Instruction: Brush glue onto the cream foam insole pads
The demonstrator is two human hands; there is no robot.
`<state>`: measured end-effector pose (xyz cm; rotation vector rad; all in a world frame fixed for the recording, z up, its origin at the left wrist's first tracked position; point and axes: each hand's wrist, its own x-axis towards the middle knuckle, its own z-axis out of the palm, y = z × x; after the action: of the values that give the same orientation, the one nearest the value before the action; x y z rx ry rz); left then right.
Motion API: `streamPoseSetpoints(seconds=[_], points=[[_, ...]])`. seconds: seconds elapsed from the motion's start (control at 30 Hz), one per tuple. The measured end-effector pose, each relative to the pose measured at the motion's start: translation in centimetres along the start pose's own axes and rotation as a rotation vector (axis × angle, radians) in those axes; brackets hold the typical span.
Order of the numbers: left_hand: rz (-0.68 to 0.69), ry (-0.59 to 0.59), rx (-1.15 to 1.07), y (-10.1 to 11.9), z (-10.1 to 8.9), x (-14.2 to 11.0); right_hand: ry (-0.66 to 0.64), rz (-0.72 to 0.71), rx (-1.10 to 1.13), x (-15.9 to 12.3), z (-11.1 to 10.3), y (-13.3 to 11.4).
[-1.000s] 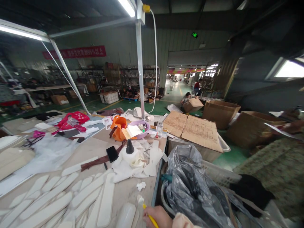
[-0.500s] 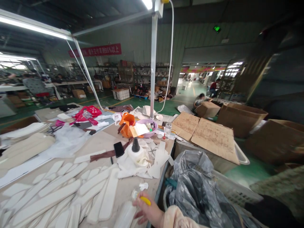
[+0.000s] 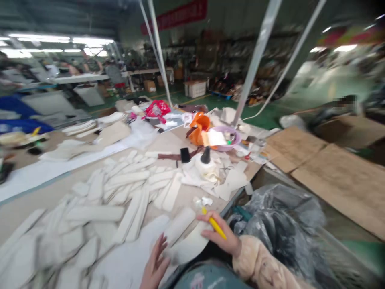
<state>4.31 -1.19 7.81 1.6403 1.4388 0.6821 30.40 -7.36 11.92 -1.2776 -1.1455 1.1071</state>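
Note:
My right hand (image 3: 221, 233) is closed around a yellow-handled brush (image 3: 215, 224), its pale blurred head pointing up and left. Its fingers also meet the edge of a curved white piece (image 3: 191, 245), though a firm hold on it cannot be made out. My left hand (image 3: 156, 261) has its fingers apart, close to that piece's left edge. Just beyond lies a long white strip (image 3: 180, 224). Many flat white strips (image 3: 132, 176) overlap across the left of the table. A white bottle with a dark cone cap (image 3: 206, 158) stands past the hands on white cloth.
A black phone (image 3: 185, 154), an orange bag (image 3: 198, 126) and a lilac basin (image 3: 233, 138) are farther back. Grey plastic bags (image 3: 276, 216) fill the space right of the table edge, below cardboard sheets (image 3: 343, 176). A metal post (image 3: 255, 60) rises at the back.
My view has turned left and down. My left hand has come into view at the bottom. My right hand, still with the brush, now has the curved white piece at its fingers.

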Motion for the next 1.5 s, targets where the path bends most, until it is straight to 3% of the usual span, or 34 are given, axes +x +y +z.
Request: streamPoseSetpoints(seconds=[0.03,0.1,0.13,0.2,0.33,0.4,0.57,0.67,0.97,1.23,1.5], points=[[-0.090,-0.216,-0.111,-1.1,0.0,-0.2,-0.003,0.026,-0.009,-0.2,0.0,0.6],[-0.225,-0.456,-0.260,-3.3,0.1,-0.8,-0.025,0.083,-0.035,-0.5,-0.3,2.6],[-0.274,-0.541,-0.339,-4.3,0.3,-1.1,-0.021,0.102,-0.040,-0.6,-0.5,3.8],[-0.386,-0.602,-0.474,-5.9,0.7,-1.9,0.013,0.097,-0.084,-0.9,-1.0,6.3],[-0.614,-0.499,-0.654,-7.5,1.3,-3.3,0.114,0.082,-0.319,-0.9,-1.9,10.0],[-0.659,-0.395,-0.654,-7.9,1.1,-3.1,0.122,0.075,-0.442,-0.3,-1.9,11.0],[-0.640,0.029,-0.316,-9.1,0.3,-0.2,0.045,0.032,-0.598,3.0,0.0,12.2],[-0.659,0.138,-0.162,-10.0,0.2,1.6,0.004,-0.002,-0.611,5.3,1.3,12.9],[-0.731,0.140,0.086,-11.2,0.2,3.4,-0.009,-0.010,-0.724,9.0,2.2,14.2],[-0.704,0.080,0.208,-11.5,0.1,3.8,-0.041,0.005,-0.767,9.8,2.2,15.8],[-0.657,0.059,0.250,-11.5,0.0,3.7,0.009,0.032,-0.754,9.9,2.3,16.1]])
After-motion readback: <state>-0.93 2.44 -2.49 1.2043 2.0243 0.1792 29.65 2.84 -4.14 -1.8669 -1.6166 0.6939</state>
